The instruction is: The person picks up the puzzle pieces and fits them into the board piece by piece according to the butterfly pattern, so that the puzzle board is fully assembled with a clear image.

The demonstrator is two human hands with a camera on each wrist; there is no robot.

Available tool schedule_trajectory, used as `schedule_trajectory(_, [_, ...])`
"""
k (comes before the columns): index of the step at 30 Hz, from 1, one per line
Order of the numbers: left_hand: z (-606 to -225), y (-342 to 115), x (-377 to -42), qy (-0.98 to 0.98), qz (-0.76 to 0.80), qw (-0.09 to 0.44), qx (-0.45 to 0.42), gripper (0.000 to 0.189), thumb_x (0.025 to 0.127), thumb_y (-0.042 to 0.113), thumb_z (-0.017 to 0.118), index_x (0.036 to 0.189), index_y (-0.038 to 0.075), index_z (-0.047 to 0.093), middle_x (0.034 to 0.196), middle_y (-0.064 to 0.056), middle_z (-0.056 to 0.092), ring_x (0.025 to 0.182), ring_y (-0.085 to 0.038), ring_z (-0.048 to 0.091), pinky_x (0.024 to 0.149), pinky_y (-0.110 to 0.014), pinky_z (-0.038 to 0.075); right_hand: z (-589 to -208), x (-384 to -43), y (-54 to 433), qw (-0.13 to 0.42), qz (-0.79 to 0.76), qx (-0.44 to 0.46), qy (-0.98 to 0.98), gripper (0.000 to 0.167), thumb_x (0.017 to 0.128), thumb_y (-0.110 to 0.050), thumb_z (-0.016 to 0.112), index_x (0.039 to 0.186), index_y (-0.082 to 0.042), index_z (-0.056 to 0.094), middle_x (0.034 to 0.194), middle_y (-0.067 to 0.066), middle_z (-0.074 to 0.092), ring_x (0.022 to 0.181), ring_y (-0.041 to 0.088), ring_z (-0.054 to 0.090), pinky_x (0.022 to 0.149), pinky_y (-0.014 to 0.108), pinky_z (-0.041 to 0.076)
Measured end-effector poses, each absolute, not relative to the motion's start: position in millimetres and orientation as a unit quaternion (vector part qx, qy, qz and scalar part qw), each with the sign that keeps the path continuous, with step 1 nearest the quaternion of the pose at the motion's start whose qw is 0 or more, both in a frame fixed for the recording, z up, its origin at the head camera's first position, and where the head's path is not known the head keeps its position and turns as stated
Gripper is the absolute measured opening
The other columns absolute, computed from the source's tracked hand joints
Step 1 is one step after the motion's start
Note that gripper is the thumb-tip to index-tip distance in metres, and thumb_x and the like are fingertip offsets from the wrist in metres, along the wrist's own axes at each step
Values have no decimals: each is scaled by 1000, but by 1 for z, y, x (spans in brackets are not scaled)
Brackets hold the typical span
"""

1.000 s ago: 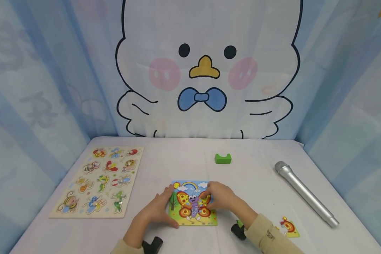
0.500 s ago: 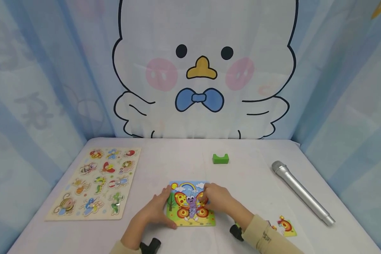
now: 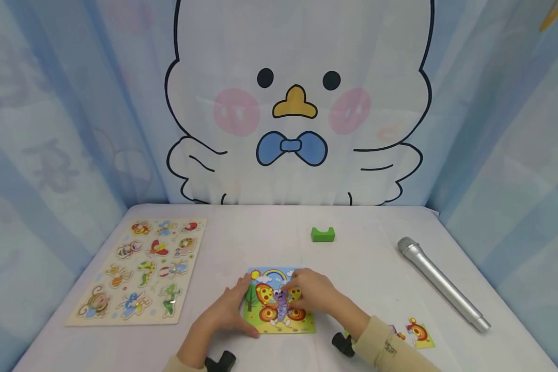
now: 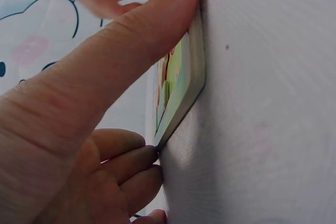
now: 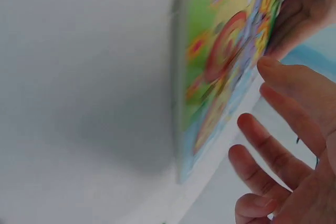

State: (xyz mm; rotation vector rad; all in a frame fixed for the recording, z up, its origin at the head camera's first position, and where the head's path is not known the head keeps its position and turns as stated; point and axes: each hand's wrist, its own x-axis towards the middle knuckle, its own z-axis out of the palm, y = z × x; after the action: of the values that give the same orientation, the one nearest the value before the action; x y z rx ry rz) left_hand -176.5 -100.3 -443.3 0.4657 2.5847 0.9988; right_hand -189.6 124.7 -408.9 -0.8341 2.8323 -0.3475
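While the left hand [image 3: 228, 311] touches the edge of a square, brightly printed butterfly picture puzzle [image 3: 280, 310], the right hand [image 3: 316, 293] is poised above it

Where the left hand meets the puzzle, its thumb is at the near left corner and its fingers reach the far part of the left edge, thumb and fingers spread wide apart. The puzzle lies flat on the white cloth-covered table [image 3: 256, 237], just right of the left palm and under the right hand's fingers. The right hand's thumb and fingers are parted, with gaps between them, pinching nothing; whether a fingertip touches the picture, I cannot tell.

Right of the right hand, past its beige sleeve [image 3: 390, 347], lie loose red, yellow and white puzzle pieces [image 3: 420, 333], partly hidden by that sleeve. Farther right, a long silver microphone [image 3: 444, 285] lies slantwise. Beyond the right hand sits a small green block with a rounded notch [image 3: 323, 235]. Left of the left hand, well apart, a pale flat board [image 3: 181, 305] bears rows of colourful insect figures.
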Motion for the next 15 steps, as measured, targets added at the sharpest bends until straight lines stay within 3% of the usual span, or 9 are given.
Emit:
schedule_trajectory(8, [-444, -102, -176, 901, 360, 169, 173, 124, 49, 35, 88, 142, -6, 17, 147, -25, 18, 135, -38, 16, 109, -56, 9, -411, -185, 110, 145, -139, -298, 933, 20, 75, -22, 74, 96, -20, 74, 94, -7, 57, 84, 6, 52, 72, 23, 48])
schedule_trajectory(15, [-444, -103, -176, 903, 358, 161, 176, 124, 48, 34, 88, 142, -7, 18, 146, -25, 19, 135, -38, 17, 109, -55, 10, -408, -181, 128, 143, -238, -310, 909, 27, 79, -20, 70, 104, -12, 70, 97, -3, 61, 85, 11, 55, 74, 25, 48])
